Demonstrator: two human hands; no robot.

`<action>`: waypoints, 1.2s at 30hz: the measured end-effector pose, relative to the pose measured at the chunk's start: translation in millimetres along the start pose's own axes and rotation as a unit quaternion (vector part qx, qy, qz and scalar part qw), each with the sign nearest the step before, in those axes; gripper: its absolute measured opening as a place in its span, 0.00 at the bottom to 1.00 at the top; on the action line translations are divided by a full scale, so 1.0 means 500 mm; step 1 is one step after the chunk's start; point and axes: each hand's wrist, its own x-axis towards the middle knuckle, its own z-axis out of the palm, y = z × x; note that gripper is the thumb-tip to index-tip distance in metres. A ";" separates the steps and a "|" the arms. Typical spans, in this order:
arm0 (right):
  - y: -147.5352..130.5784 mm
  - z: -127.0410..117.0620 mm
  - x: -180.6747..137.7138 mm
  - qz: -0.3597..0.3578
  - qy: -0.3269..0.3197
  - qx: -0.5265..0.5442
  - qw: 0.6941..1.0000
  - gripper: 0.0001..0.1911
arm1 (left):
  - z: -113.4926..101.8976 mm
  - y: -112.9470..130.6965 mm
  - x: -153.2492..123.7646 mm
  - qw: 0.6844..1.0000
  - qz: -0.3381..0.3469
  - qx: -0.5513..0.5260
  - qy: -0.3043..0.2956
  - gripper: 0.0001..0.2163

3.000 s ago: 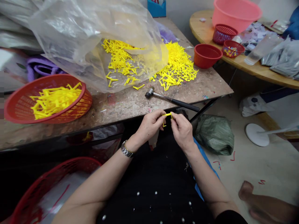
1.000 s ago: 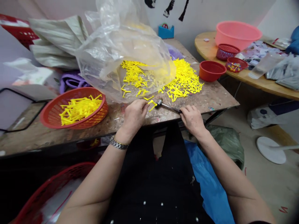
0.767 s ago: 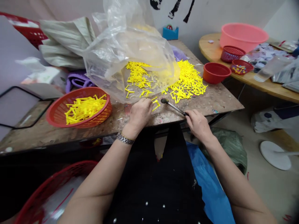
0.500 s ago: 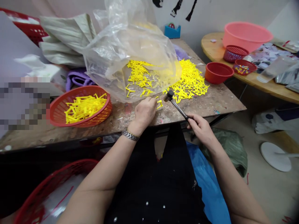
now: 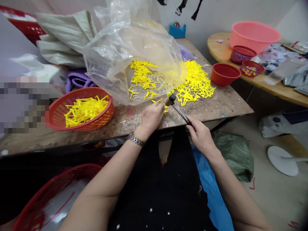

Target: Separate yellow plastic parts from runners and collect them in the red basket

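Note:
My left hand [image 5: 151,117] rests on the worn table [image 5: 216,106] near its front edge, fingers pinched on a small yellow plastic piece [image 5: 166,109]. My right hand [image 5: 200,136] grips the black handle of a small hammer [image 5: 176,109]. The hammer's head is just above the yellow piece, touching or nearly touching it. A heap of loose yellow pieces [image 5: 192,83] lies behind, partly under a clear plastic bag [image 5: 130,51].
A red basket [image 5: 57,112] of yellow pieces stands at the left, a second red basket [image 5: 48,192] sits below the table. A red bowl [image 5: 225,74] is at the table's right. A round side table [image 5: 264,81] holds a pink basin [image 5: 255,32] and small baskets.
Both hands went from my lap to the table. My left hand set the yellow piece down and holds it; my right hand took the hammer, raised it, and brought its head down onto the piece.

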 end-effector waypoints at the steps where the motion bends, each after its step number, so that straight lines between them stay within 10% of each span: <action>1: 0.000 0.004 -0.002 0.002 -0.008 -0.018 1.000 0.20 | 0.001 -0.002 -0.001 1.000 0.000 -0.006 -0.002 0.11; 12: -0.010 -0.005 -0.001 0.014 -0.039 -0.066 0.997 0.21 | 0.009 -0.009 -0.011 1.000 -0.001 -0.018 -0.021 0.13; 22: -0.075 -0.057 0.001 -0.108 0.157 -0.038 0.981 0.24 | -0.004 -0.001 -0.010 0.999 -0.015 -0.003 -0.051 0.10; 30: -0.036 -0.015 0.000 0.022 -0.037 -0.135 0.990 0.22 | -0.004 0.005 -0.008 0.998 -0.016 0.011 -0.056 0.11; 36: -0.056 -0.042 0.001 -0.042 0.095 -0.093 0.990 0.25 | 0.002 0.002 -0.007 0.999 -0.014 0.004 -0.048 0.11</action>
